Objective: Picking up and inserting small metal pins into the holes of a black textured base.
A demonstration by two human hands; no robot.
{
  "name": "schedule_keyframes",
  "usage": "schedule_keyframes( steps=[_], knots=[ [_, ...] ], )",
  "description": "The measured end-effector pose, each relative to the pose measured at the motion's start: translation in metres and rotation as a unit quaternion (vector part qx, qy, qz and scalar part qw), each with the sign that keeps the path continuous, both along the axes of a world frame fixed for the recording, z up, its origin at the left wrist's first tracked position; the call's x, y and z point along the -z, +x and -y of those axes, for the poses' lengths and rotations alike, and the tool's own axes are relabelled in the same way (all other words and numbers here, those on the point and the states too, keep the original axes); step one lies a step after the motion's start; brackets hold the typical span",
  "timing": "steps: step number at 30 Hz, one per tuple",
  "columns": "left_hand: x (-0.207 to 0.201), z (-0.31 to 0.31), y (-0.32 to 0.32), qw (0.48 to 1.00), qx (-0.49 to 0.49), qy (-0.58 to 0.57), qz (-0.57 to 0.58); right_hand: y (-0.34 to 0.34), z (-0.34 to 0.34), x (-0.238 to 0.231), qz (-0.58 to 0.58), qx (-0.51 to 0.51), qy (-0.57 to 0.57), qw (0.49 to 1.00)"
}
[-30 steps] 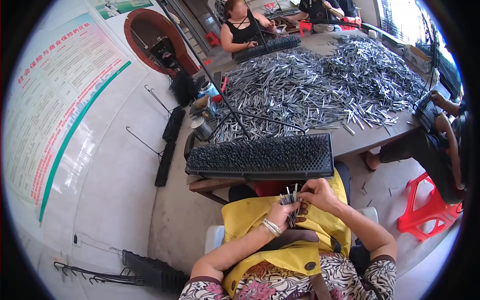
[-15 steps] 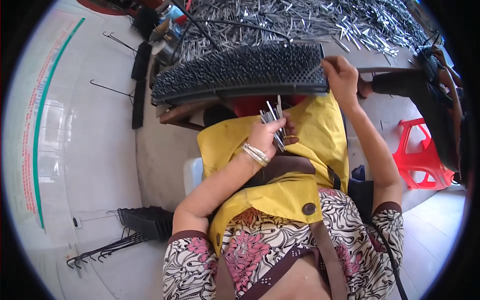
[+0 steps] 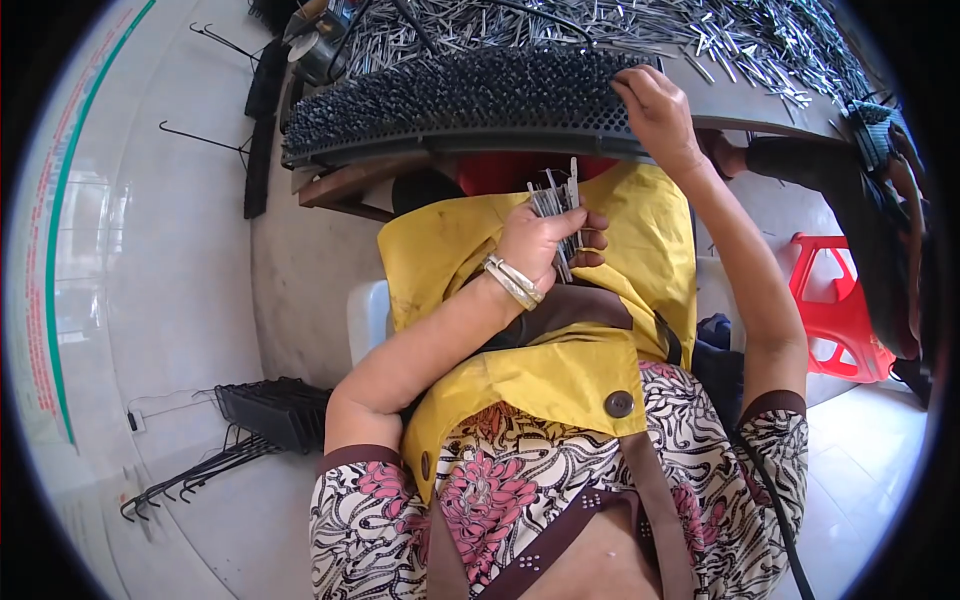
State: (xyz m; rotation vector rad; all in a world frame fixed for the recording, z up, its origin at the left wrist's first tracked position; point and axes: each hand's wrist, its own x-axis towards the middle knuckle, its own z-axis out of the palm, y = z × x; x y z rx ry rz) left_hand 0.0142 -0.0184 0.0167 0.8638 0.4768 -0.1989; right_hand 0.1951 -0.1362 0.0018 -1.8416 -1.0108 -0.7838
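The right hand's fingertips (image 3: 620,88) are curled down close together at the right end of the black rack (image 3: 430,143); can't tell if there's anything between them. The left hand (image 3: 540,240) is closed round a bunch of metal strips (image 3: 574,185), thumb across, ends poking out, just over the yellow apron (image 3: 645,270).

What's changed: a second ago the right hand was down at that bunch, half a second ago it was out at the rack's right edge, and now it's a little further in. So I'd say the action has shifted from bunch to rack.

The rack sits along the near edge of the worktop (image 3: 740,105), packed with dark pegs (image 3: 450,95), bare holes showing towards its near right corner. Behind it is a loose pile (image 3: 600,22) of strips, with a can (image 3: 312,57) by the left edge.

Room-wise: a red stool (image 3: 840,300) and someone's dark trouser leg (image 3: 835,170) off the right edge, black frames (image 3: 285,410) on the left.
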Motion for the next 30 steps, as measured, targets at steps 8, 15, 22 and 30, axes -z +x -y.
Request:
schedule_keyframes(
  steps=[8,15,22,30],
  knots=[
    [0.001,-0.004,0.002,1.000,0.004,0.004,0.009,-0.010,0.003,0.004,0.007,0.083,-0.220,0.972],
    [-0.010,0.001,0.002,1.000,0.009,0.021,0.004,-0.072,0.005,-0.027,-0.523,-0.186,-0.008,0.832],
    [-0.005,-0.004,0.000,0.999,-0.001,0.020,-0.028,-0.064,0.014,-0.018,-0.494,-0.111,0.089,0.858],
    [-0.001,0.001,-0.001,1.000,-0.006,0.003,-0.029,-0.019,0.001,-0.008,-0.204,0.016,0.121,0.971]
  ],
)
